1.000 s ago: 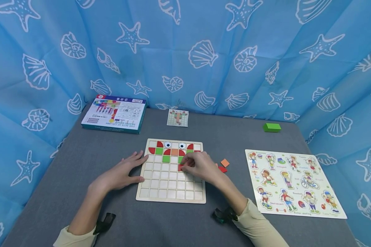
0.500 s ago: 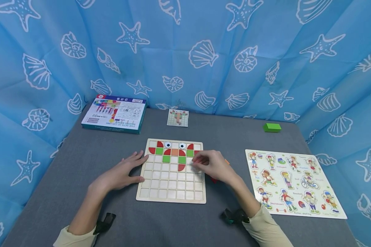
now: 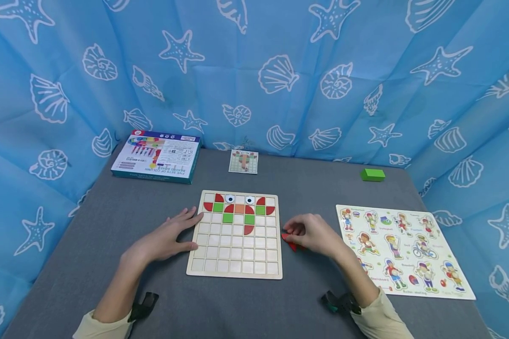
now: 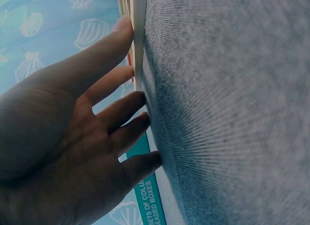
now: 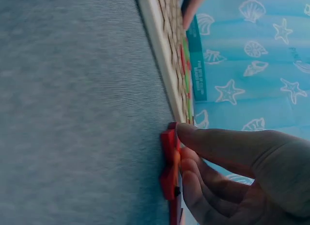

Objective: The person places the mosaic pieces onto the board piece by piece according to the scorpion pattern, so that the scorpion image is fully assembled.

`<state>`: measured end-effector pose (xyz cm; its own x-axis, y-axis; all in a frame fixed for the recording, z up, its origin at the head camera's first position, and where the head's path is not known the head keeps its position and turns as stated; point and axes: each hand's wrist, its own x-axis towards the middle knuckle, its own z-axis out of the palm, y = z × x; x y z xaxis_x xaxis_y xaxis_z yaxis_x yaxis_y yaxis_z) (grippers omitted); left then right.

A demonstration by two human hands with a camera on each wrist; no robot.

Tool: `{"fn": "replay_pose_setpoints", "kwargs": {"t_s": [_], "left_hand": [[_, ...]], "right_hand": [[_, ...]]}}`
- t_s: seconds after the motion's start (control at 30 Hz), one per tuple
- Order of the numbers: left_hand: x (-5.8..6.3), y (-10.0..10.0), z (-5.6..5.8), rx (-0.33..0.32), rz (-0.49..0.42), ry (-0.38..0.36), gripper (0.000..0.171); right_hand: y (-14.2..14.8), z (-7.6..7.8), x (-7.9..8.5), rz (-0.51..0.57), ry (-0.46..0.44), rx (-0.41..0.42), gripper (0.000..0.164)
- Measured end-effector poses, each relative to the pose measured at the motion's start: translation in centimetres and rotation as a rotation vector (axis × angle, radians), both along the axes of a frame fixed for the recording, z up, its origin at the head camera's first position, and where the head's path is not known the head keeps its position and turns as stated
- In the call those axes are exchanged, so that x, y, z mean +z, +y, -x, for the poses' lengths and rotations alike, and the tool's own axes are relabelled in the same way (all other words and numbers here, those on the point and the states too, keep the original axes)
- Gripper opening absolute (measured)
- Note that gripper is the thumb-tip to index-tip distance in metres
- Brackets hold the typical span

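A pale wooden grid board (image 3: 236,254) lies on the table. Red quarter-circle, green and orange tiles and two eye tiles sit in its upper cells. My left hand (image 3: 167,239) rests at the board's left edge, fingers spread and thumb touching the rim; the left wrist view shows its fingertips (image 4: 127,25) there. Right of the board, my right hand (image 3: 316,234) is bent over a small group of red tiles (image 3: 291,244). Its thumb and fingers pinch a red tile (image 5: 172,126) at their tips. An orange piece (image 5: 176,159) shows among the reds; the hand covers part of the group.
A small pattern card (image 3: 243,162) lies behind the board. At back left is a beaded-boxes carton (image 3: 157,157), at back right a green block (image 3: 373,175). A sports picture puzzle (image 3: 381,273) lies to the right, under the right forearm. A blue curtain (image 3: 237,70) surrounds the table.
My right hand has moved from the board's red tile in the fourth row rightward to the loose red tiles, uncovering the board's right side. The left hand has not moved.
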<state>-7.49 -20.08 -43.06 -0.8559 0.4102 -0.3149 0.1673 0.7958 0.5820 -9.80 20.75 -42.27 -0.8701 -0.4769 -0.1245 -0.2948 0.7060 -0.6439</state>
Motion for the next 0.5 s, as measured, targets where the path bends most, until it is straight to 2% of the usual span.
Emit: {"fn": "replay_pose_setpoints", "kwargs": {"t_s": [0.23,0.5], "left_hand": [[-0.12,-0.08,0.0,0.005,0.001,-0.005,0.087],[-0.09,-0.03,-0.01,0.005,-0.001,0.001,0.086]], "right_hand": [[-0.05,-0.51,-0.29,-0.072,0.077,0.008,0.009],[-0.13,-0.69,-0.43,-0.042,0.066,0.03,0.008]]}}
